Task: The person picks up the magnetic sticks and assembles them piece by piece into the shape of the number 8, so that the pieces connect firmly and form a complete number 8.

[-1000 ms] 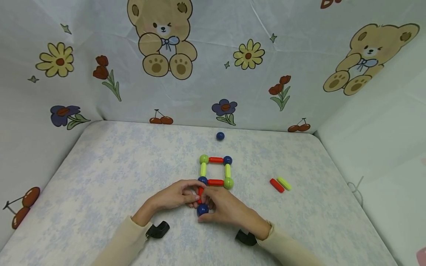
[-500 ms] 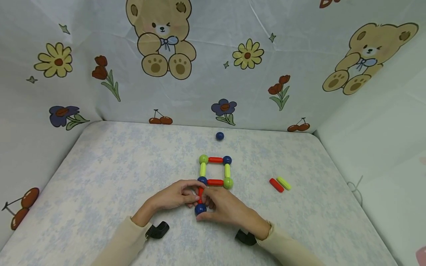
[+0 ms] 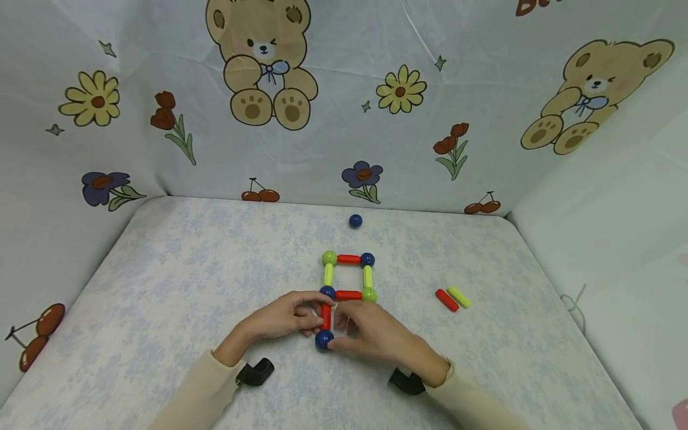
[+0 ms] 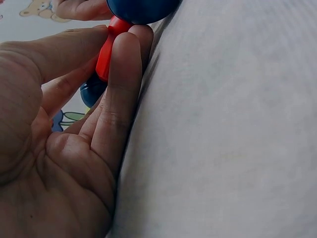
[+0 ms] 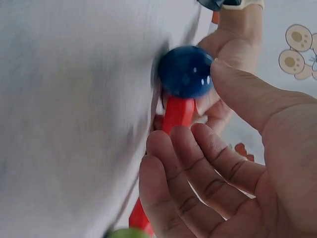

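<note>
On the table lies a square of magnetic rods and balls, with red rods, yellow-green rods, green balls and blue balls. From its near left blue ball, another red rod runs toward the person, ending in a blue ball. My left hand pinches this rod from the left between thumb and fingers. On the other side is my right hand, its thumb at the end ball and its fingers loosely bent beside the rod, gripping nothing.
A loose red rod and a yellow-green rod lie side by side to the right. Beyond the square sits a single blue ball. A printed cloth hangs behind the table.
My right hand has shifted slightly right, its fingers coming away from the red rod. The end ball has moved a little left. My left hand stays in place.
</note>
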`<state>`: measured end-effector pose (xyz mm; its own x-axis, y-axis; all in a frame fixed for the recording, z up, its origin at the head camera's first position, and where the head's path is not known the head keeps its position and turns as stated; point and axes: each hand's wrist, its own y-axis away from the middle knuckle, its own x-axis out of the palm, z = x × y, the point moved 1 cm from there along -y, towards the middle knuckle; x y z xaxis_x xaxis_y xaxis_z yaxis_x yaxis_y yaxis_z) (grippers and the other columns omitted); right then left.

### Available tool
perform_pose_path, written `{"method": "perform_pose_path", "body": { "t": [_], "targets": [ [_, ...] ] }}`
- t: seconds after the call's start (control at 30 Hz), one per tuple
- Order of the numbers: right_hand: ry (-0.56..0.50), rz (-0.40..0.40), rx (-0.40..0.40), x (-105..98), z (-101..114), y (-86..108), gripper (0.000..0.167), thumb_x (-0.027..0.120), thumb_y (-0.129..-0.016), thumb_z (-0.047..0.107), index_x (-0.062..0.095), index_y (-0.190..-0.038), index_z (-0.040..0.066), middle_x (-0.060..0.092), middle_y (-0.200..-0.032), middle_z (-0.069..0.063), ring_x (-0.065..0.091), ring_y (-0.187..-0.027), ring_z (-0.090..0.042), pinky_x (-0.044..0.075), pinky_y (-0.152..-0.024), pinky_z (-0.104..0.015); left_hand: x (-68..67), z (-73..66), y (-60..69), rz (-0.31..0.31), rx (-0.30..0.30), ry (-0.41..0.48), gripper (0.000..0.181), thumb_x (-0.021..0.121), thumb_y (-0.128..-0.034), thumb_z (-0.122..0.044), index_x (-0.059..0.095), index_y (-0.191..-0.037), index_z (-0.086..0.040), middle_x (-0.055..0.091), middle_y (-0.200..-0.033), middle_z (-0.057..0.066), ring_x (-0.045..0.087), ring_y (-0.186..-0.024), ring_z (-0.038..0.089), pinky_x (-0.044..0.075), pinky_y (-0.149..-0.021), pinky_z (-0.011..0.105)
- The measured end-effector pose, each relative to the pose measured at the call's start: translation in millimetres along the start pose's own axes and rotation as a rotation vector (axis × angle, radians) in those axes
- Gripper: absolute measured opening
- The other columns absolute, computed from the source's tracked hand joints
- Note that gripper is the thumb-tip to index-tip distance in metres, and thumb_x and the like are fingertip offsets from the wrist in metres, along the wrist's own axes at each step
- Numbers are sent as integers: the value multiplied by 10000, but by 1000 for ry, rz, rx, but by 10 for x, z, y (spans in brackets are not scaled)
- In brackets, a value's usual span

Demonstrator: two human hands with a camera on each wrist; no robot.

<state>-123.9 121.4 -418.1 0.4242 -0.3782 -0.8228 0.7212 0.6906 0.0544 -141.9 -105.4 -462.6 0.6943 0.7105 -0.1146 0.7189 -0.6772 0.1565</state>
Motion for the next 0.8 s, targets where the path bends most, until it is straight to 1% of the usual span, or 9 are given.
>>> {"method": "perform_pose_path", "body": {
  "t": [0.13,0.23,0.33,0.47,0.6,0.67,0.8],
  "targets": [
    [-13,-21,25,-122,-76,79,282,790,-875,355,651,-995,142,667,-897,44,614,-794,-91,496,-687,-207,0,-6,6,-2,-3,1,392,604,-1003,-97,552,-1390,-61,582,-1056,120,665,-859,170,554,-722,265],
    [-20,-58,31,-242,-155,152,285,762,-901,358,655,-1036,131,674,-926,33,625,-816,-99,523,-707,-246,1,-3,3,-3,-10,5,397,608,-1002,-101,552,-1393,-61,585,-1074,124,668,-868,170,557,-731,271],
    [-21,-103,45,-361,-250,229,295,759,-904,355,664,-1054,120,682,-947,23,627,-822,-87,547,-727,-279,2,4,-1,1,-15,12,397,610,-1002,-104,553,-1392,-63,584,-1086,122,668,-875,165,558,-736,274],
    [13,-167,109,-496,-399,341,284,780,-887,319,673,-1054,115,667,-927,54,604,-784,-62,551,-715,-282,7,12,-6,9,-16,13,398,620,-1001,-122,556,-1389,-69,600,-1064,109,670,-869,151,560,-737,277],
    [44,-226,179,-593,-578,474,268,785,-883,291,677,-1050,112,633,-874,90,577,-728,-57,525,-672,-254,7,15,-16,18,-15,3,406,629,-999,-142,555,-1393,-79,617,-1043,86,675,-864,136,565,-743,283],
    [32,-256,188,-637,-670,533,266,783,-887,280,680,-1057,103,633,-868,83,581,-728,-64,519,-670,-248,5,13,-16,17,-15,-1,406,631,-998,-146,556,-1392,-82,618,-1037,82,673,-859,133,565,-743,285],
    [5,-304,167,-734,-842,626,268,773,-898,234,682,-1096,79,669,-920,27,596,-772,-90,531,-701,-274,5,8,-11,10,-22,-3,405,632,-998,-146,557,-1391,-81,619,-1037,91,671,-857,144,564,-743,286]
  ]
}}
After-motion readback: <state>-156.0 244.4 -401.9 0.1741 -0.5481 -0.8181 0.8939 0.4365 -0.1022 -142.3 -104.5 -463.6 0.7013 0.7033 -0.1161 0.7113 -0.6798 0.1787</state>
